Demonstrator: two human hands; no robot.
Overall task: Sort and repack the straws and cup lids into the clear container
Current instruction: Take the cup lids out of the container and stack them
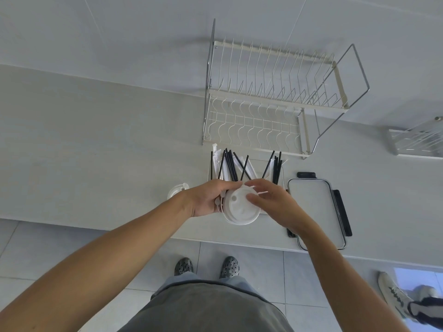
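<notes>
1. Head view: a white bench [96, 140] is seen from above, with both bare forearms reaching forward over its front edge.
2. A stack of white cup lids [241, 208] is held just above the front part of the bench, between the two hands.
3. The stack is gripped at its left side by the left hand [207, 198], whose fingers are curled round the rim.
4. The top lid is touched by the right hand [275, 202], whose fingertips are bent onto it near a thin white tab; whether that tab is pinched cannot be told.
5. Black and white straws [230, 166] are stood upright in a clear container [282, 173] directly behind the hands.
6. A clear container lid [314, 212] with black clips is laid flat at the front edge, just right of the hands.
7. One single white cup lid [177, 190] is lying on the bench to the left.
8. A wire dish rack [275, 99] is standing at the back edge, by the wall.
</notes>
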